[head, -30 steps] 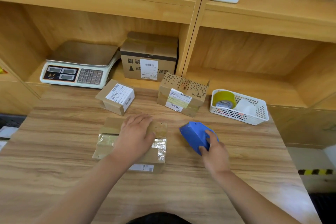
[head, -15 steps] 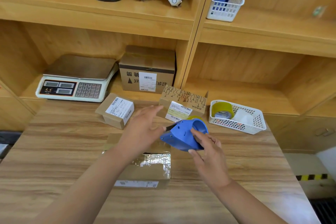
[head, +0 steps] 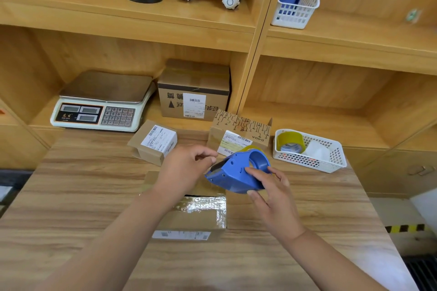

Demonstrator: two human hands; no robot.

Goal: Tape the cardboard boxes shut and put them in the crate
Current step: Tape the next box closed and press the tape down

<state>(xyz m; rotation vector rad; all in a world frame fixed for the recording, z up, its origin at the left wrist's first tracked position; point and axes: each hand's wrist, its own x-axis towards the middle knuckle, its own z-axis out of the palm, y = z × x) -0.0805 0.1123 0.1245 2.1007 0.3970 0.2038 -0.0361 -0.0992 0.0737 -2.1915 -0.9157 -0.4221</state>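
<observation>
table (head: pixel 71 208) | box (head: pixel 198 215) sits near the front edge, middle | blue tape gun (head: pixel 236 177) above it, gripped in my right hand (head: pixel 272 198) | left hand (head: pixel 184 170) fingers pinched by the teeth (head: pixel 216 169), can't tell if they hold tape | risk: teeth may nick my finger, tape may go crooked

Right hand (head: pixel 272 198) grips tape dispenser (head: pixel 236 173) above box (head: pixel 198 216).

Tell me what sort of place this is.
Probably a parcel-packing station: labelled brown cardboard boxes on the wooden table, a white electronic weighing scale, and a blue plastic tape dispenser held in the right hand.
</observation>
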